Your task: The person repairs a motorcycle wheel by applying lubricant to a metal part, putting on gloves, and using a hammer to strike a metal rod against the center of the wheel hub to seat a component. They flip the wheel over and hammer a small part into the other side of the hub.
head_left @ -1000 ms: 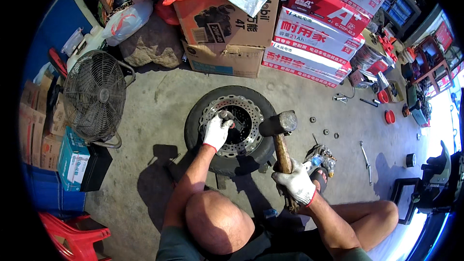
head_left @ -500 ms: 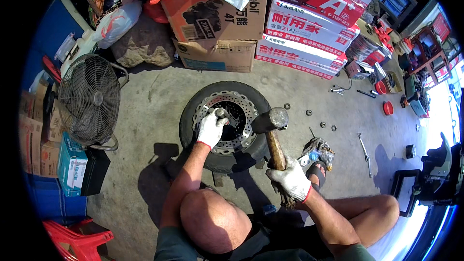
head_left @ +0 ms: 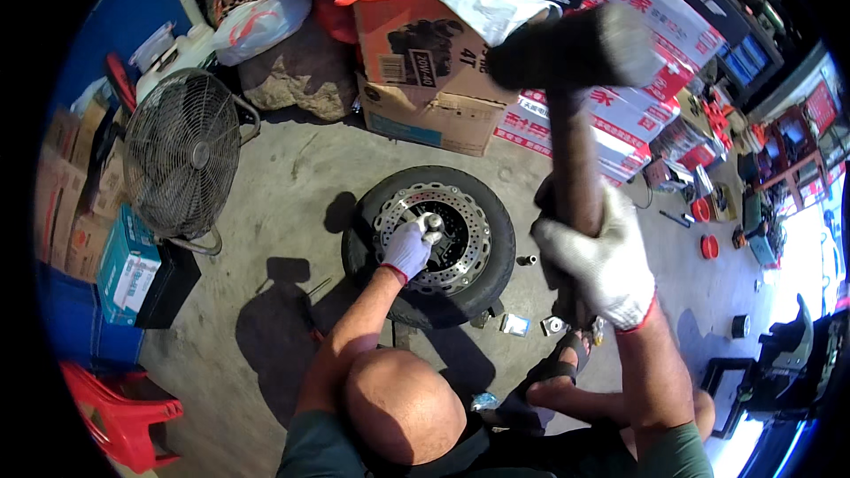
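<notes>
A wheel with a black tyre (head_left: 361,252) lies flat on the floor before my knees, with a perforated metal brake disc (head_left: 474,258) facing up. At its hub, my left hand (head_left: 409,246), in a white glove, is closed around a short metal piece with a round end (head_left: 434,222). The lower part of that piece is hidden by the hand, so its kind is unclear. High on the right, my gloved right hand (head_left: 611,257) grips a hammer (head_left: 575,146) by its wooden handle. The heavy head is raised close to the camera, well apart from the wheel.
Stacked cartons (head_left: 434,119) and a large stone (head_left: 297,80) stand beyond the wheel. To the left are a floor fan (head_left: 181,155) and a red plastic chair (head_left: 124,416). A small metal socket-like part (head_left: 529,260) and a small packet (head_left: 515,325) lie right of the tyre.
My right hand has lifted the hammer from beside the tyre up toward the camera. My left hand stays at the hub with the metal piece. The whole view has shifted slightly.
</notes>
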`<action>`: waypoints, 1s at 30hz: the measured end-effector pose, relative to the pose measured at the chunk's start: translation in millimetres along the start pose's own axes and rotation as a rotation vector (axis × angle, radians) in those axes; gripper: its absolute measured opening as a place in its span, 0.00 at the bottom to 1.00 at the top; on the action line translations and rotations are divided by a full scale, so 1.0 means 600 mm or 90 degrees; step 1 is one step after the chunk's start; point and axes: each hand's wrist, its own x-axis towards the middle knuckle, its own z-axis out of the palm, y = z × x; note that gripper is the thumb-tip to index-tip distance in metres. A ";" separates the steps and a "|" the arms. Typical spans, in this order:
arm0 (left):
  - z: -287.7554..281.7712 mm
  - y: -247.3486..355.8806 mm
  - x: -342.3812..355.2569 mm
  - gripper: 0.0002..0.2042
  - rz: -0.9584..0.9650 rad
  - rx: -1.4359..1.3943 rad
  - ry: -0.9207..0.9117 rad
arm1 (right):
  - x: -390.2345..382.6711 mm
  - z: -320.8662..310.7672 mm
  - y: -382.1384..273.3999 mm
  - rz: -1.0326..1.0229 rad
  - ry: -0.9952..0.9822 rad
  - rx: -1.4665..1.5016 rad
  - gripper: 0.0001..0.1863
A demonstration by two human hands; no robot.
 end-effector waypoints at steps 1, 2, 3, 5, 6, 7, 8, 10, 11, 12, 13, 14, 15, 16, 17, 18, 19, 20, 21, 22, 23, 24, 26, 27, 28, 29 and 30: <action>-0.004 -0.008 -0.003 0.12 0.034 -0.030 0.004 | 0.011 0.007 0.001 -0.069 -0.001 -0.008 0.13; -0.009 -0.007 -0.002 0.13 0.029 -0.027 -0.002 | 0.016 0.015 0.006 -0.125 0.003 -0.034 0.13; -0.008 0.004 0.001 0.14 0.032 -0.031 -0.015 | 0.021 0.026 0.022 -0.219 0.029 -0.112 0.13; -0.003 0.036 0.009 0.17 0.057 -0.030 -0.011 | 0.034 0.057 0.107 -0.311 0.081 -0.286 0.13; 0.004 0.032 0.010 0.17 0.064 -0.008 -0.005 | 0.042 0.071 0.213 -0.113 0.006 -0.202 0.16; 0.013 0.016 0.013 0.17 0.073 0.015 0.002 | 0.050 0.072 0.249 0.169 -0.157 -0.219 0.18; 0.013 -0.011 0.025 0.17 0.090 0.048 0.009 | 0.052 0.078 0.288 0.146 -0.188 -0.223 0.18; 0.010 -0.030 0.012 0.16 0.131 0.078 0.030 | 0.001 0.084 0.272 0.153 -0.154 -0.058 0.15; 0.013 -0.026 -0.001 0.15 0.090 0.033 -0.004 | -0.019 0.078 0.238 0.204 -0.160 -0.041 0.15; 0.007 -0.023 0.018 0.14 0.069 -0.002 -0.018 | -0.011 0.070 0.214 0.224 -0.161 -0.023 0.15; 0.015 -0.018 -0.001 0.11 0.133 0.019 0.070 | -0.038 0.074 0.232 0.215 -0.117 -0.012 0.14; 0.019 -0.036 0.001 0.09 0.028 -0.123 -0.016 | -0.054 0.077 0.244 0.206 -0.118 0.033 0.13; 0.013 -0.008 0.008 0.08 0.031 -0.106 0.002 | -0.060 0.063 0.247 0.237 -0.088 0.069 0.13; 0.004 0.019 0.016 0.07 0.034 -0.088 0.020 | -0.064 0.051 0.249 0.266 -0.058 0.106 0.12; -0.003 0.017 0.009 0.07 0.095 -0.145 0.069 | -0.077 0.050 0.242 0.282 -0.045 0.094 0.11; -0.009 0.024 0.011 0.06 0.048 -0.215 0.055 | -0.083 0.048 0.248 0.290 -0.033 0.107 0.11; -0.014 0.021 0.015 0.06 0.020 -0.190 0.062 | -0.089 0.046 0.257 0.298 -0.021 0.119 0.11; -0.018 0.018 0.018 0.05 -0.009 -0.165 0.069 | -0.093 0.043 0.267 0.307 -0.010 0.131 0.11; -0.023 0.022 0.017 0.06 0.000 -0.246 0.084 | -0.097 0.042 0.282 0.310 -0.001 0.161 0.11; -0.023 0.010 0.021 0.07 0.021 -0.225 0.079 | -0.100 0.040 0.289 0.320 -0.001 0.180 0.11; -0.022 0.009 0.024 0.07 0.020 -0.222 0.078 | -0.101 0.037 0.293 0.328 0.000 0.196 0.11; -0.021 0.009 0.025 0.07 0.020 -0.219 0.076 | -0.102 0.035 0.297 0.337 0.001 0.212 0.11; -0.022 0.018 0.023 0.07 0.013 -0.202 0.056 | -0.104 0.034 0.320 0.335 0.022 0.202 0.11; -0.022 0.025 0.022 0.07 0.009 -0.194 0.046 | -0.105 0.033 0.322 0.333 0.023 0.212 0.11; -0.020 0.027 0.021 0.07 0.007 -0.195 0.042 | -0.106 0.032 0.325 0.331 0.024 0.222 0.11; -0.018 0.029 0.020 0.07 0.006 -0.196 0.038 | -0.107 0.032 0.328 0.336 0.027 0.216 0.11; -0.017 0.030 0.020 0.07 0.005 -0.198 0.034 | -0.108 0.031 0.332 0.340 0.025 0.215 0.11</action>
